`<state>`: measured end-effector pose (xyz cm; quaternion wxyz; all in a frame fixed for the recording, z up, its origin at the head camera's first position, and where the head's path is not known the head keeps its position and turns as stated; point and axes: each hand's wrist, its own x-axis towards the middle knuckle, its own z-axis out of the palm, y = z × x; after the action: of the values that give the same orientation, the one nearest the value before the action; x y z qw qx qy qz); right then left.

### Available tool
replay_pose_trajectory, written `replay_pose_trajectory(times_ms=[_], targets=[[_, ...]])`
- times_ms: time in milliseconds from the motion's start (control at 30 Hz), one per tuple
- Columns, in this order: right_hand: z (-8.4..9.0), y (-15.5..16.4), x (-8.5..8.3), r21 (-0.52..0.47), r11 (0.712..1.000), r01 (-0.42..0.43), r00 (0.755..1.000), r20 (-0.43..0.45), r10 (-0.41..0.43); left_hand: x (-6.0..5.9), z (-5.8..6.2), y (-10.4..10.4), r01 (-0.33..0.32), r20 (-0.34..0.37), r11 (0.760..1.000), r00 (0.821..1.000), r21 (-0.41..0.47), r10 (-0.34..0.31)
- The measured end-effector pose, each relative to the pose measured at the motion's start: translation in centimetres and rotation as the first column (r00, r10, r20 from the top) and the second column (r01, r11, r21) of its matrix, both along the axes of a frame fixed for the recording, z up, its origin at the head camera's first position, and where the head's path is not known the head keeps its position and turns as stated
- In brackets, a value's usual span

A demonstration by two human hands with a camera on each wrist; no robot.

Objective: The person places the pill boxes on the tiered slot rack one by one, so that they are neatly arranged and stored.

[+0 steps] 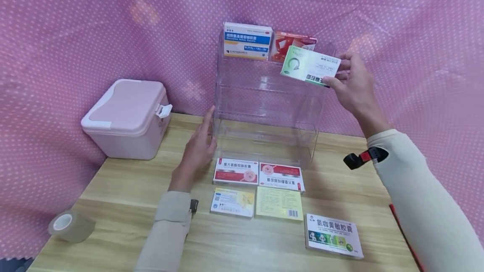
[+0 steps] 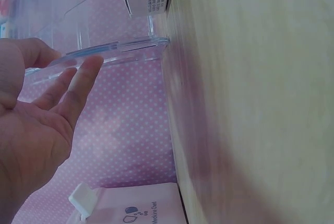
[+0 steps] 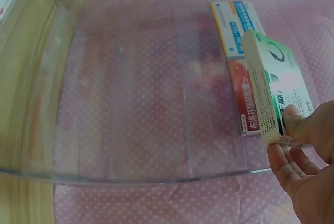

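My right hand (image 1: 355,83) pinches a white-and-green medicine box (image 1: 311,65) by its right end, thumb on the front face. The box is tilted before the top tier of a clear stepped display rack (image 1: 264,100), partly covering a red medicine box (image 1: 295,41). Left of that one, a blue-and-white medicine box (image 1: 247,41) stands on the same tier. My left hand (image 1: 196,144) holds the rack's left side panel. In the left wrist view, that panel (image 2: 120,49) lies between the thumb and the fingers of the left hand (image 2: 47,114).
Two red-and-white boxes (image 1: 236,171) lie before the rack, with two yellowish boxes (image 1: 279,203) nearer. A white-and-green capsule box (image 1: 334,236) lies front right. A pink medicine chest (image 1: 124,116) stands left; a tape roll (image 1: 72,226) is near the left edge. Pink dotted cloth (image 1: 189,11) hangs behind.
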<state>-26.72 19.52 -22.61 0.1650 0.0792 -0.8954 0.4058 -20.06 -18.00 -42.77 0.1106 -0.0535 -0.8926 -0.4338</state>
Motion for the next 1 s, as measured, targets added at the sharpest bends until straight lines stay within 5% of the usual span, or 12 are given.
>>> replay_pose_trajectory(times_ms=[767,1000], targets=[[0.8,-4.6,-4.3,-0.062,0.998,0.032,0.982,-0.183,-0.042,-0.1,0.0,-0.3,-0.012,-0.013,0.999,1.000,-0.031,0.012],[-0.3,-4.8,-5.0,0.057,0.996,0.068,0.975,-0.214,-0.054,0.0,-0.1,-0.2,-0.006,-0.009,1.000,1.000,-0.018,0.006]])
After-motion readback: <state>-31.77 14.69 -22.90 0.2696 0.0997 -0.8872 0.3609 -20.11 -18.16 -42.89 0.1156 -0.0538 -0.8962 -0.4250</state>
